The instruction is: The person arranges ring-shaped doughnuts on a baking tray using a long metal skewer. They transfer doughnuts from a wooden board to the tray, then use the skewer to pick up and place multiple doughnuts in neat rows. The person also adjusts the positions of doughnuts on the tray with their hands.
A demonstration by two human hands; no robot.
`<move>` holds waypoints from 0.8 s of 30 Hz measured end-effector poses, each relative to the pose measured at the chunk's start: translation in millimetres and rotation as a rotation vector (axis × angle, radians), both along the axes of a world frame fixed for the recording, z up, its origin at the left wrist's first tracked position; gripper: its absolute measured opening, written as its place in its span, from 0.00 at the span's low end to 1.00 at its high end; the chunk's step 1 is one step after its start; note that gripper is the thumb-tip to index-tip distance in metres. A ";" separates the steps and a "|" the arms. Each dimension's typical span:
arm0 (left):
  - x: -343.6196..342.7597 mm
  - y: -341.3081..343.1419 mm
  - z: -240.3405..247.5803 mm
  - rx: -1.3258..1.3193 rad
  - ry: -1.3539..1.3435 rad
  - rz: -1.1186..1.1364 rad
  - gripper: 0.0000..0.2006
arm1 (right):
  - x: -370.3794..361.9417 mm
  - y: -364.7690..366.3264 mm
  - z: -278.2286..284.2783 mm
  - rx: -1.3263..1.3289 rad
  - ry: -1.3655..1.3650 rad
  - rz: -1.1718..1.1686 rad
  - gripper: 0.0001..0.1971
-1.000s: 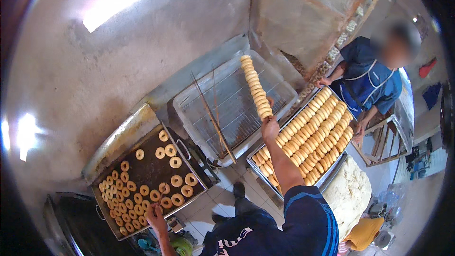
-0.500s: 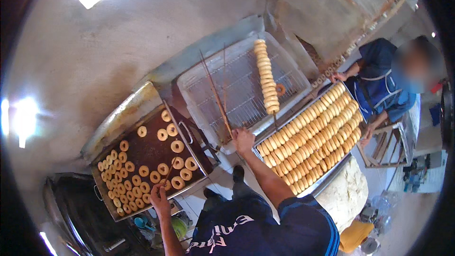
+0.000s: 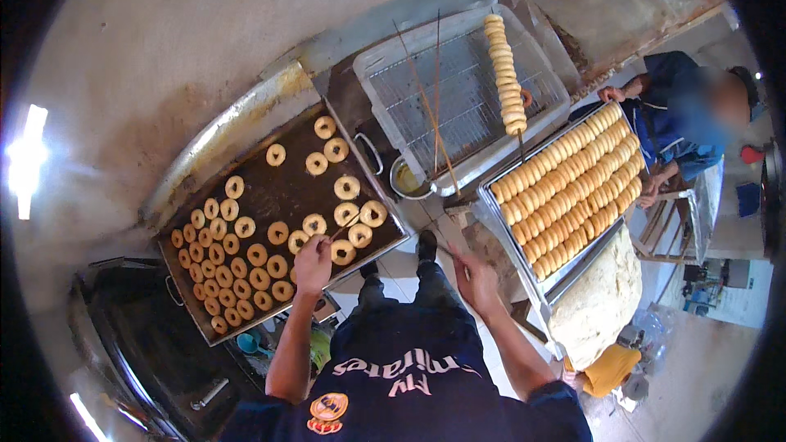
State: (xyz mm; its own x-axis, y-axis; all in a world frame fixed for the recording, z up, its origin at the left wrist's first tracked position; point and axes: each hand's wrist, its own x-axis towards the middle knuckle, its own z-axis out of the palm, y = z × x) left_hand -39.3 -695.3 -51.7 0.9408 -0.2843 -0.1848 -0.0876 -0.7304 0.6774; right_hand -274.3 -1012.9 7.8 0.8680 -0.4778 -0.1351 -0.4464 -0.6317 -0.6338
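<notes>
My left hand (image 3: 313, 264) is closed on a thin stick, whose tip reaches over ring-shaped dough pieces (image 3: 359, 235) floating in the dark oil of a rectangular frying pan (image 3: 182, 299). The rings are pale gold, clustered at the left and right of the pan. My right hand (image 3: 476, 282) is in front of my body, left of a loaded tray; its fingers seem to pinch a thin stick, faint against the floor. Two long sticks (image 3: 426, 102) lean in a translucent plastic tub (image 3: 381, 74) with a wire rack. A skewer of stacked rings (image 3: 505, 74) lies across the tub's right side.
A metal tray (image 3: 501, 214) holds rows of golden rings at the right, above a large pale dough mass (image 3: 598, 303). Another person (image 3: 679, 115) grips the tray's far end. A small bowl (image 3: 407, 178) sits between pan and tub. Yellow cloth (image 3: 612, 370) lies lower right.
My right hand has drawn back from the sticks at the tub toward my body. My left hand still holds its stick over the pan. The whole view has shifted.
</notes>
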 end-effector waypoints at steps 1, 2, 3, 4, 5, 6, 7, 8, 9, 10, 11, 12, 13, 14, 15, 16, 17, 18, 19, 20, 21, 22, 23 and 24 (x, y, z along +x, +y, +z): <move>7.5 -3.2 7.8 0.004 0.008 -0.030 0.10 | -33.1 19.0 21.0 -0.077 0.089 0.020 0.24; 18.5 -3.4 2.9 -0.006 -0.018 -0.092 0.10 | -64.2 31.4 38.3 -0.156 0.176 0.037 0.26; 26.1 -0.8 -4.8 -0.014 -0.041 -0.147 0.09 | -94.2 34.2 49.5 -0.161 0.230 0.023 0.28; 29.5 1.9 -11.3 -0.017 -0.061 -0.200 0.09 | -104.8 37.9 86.0 -0.198 0.211 0.009 0.28; 32.3 -2.1 -13.5 -0.062 -0.120 -0.223 0.07 | -111.6 39.2 120.2 -0.248 0.188 0.000 0.28; 36.7 -7.7 -13.5 -0.023 -0.106 -0.250 0.07 | -113.7 39.5 149.4 -0.345 0.292 0.017 0.27; 40.5 -12.8 -12.6 0.015 -0.092 -0.276 0.06 | -114.1 40.4 174.2 -0.441 0.374 0.048 0.29; 45.2 -18.5 -13.0 0.002 -0.122 -0.290 0.07 | -106.4 44.1 199.3 -0.494 0.438 0.072 0.29; 50.9 -23.3 -12.9 -0.004 -0.160 -0.304 0.07 | -98.3 45.8 213.8 -0.541 0.495 0.093 0.29; 56.0 -28.7 -13.9 -0.011 -0.191 -0.318 0.07 | -92.1 48.3 219.8 -0.577 0.542 0.128 0.28; 64.8 -32.7 -23.7 0.034 -0.188 -0.342 0.08 | -83.0 51.5 216.6 -0.587 0.506 0.124 0.27; 76.4 -34.8 -42.8 0.083 -0.185 -0.361 0.08 | -73.6 53.3 201.5 -0.596 0.469 0.127 0.26; 85.0 -34.1 -60.5 0.129 -0.179 -0.373 0.09 | -68.5 53.0 185.4 -0.608 0.432 0.137 0.26; 93.2 -29.6 -73.4 0.126 -0.144 -0.412 0.09 | -70.4 51.1 166.5 -0.558 0.399 0.111 0.25; 104.3 -23.3 -82.3 0.129 -0.117 -0.449 0.09 | -75.5 49.1 141.6 -0.504 0.356 0.085 0.25; 111.0 -19.3 -84.7 0.127 -0.089 -0.482 0.09 | -95.0 42.3 121.5 -0.453 0.378 0.105 0.25; 111.2 -17.9 -75.6 0.089 -0.070 -0.469 0.09 | -129.2 32.6 90.3 -0.396 0.296 0.097 0.24; 107.9 -16.3 -59.1 0.057 -0.051 -0.464 0.09 | -147.9 42.1 76.4 -0.356 0.276 0.035 0.24; 103.9 -17.7 -47.3 0.024 -0.031 -0.459 0.08 | -163.2 45.2 62.6 -0.315 0.258 -0.026 0.23; 101.7 -9.8 -44.7 0.026 -0.062 -0.417 0.08 | -157.2 48.5 59.8 -0.314 0.270 -0.031 0.23; 102.4 -6.7 -43.7 0.029 -0.096 -0.388 0.08 | -148.8 52.1 59.1 -0.318 0.248 -0.032 0.24; 103.7 -3.9 -42.8 0.031 -0.129 -0.360 0.08 | -138.4 53.2 59.4 -0.321 0.226 -0.034 0.24; 107.1 -3.7 -40.4 0.024 -0.134 -0.338 0.08 | -129.5 52.4 61.2 -0.327 0.205 -0.043 0.24; 112.0 -3.7 -37.8 0.016 -0.139 -0.315 0.08 | -121.8 48.7 63.7 -0.313 0.226 -0.031 0.24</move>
